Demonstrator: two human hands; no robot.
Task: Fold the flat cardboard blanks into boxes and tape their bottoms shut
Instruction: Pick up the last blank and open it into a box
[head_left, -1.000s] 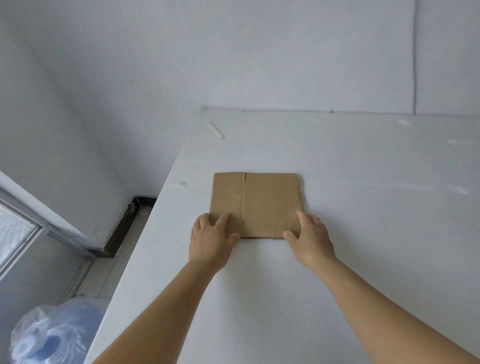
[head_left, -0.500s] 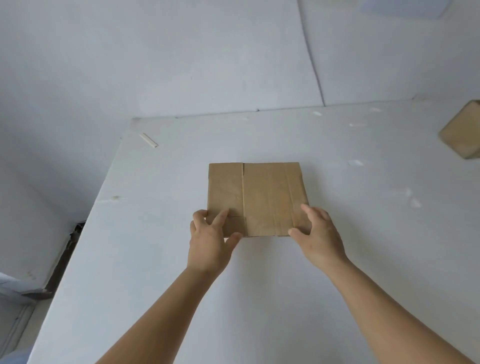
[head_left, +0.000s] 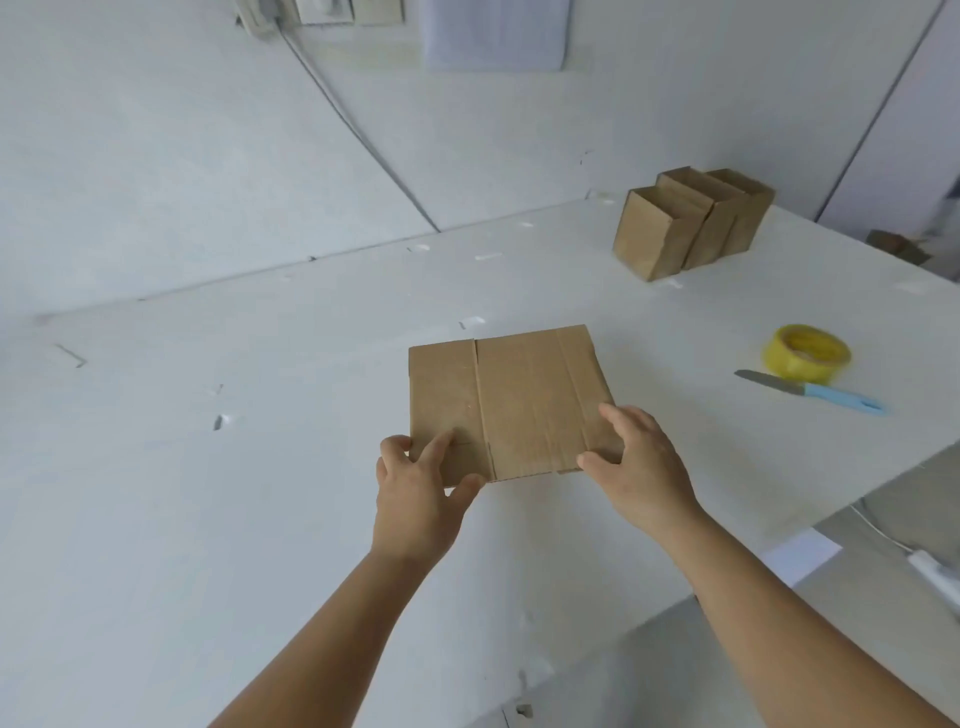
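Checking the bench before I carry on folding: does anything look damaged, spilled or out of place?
Nothing serious. The flat blank looks intact in both hands. The white table carries small nicks and stuck tape scraps. The knife lies with its blade bare beside the tape roll.

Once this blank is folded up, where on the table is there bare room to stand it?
Bare tabletop lies left of the cardboard blank, and a strip runs between the blank and the folded boxes. The right side is crowded: the yellow tape roll and blue-handled knife sit close together there.
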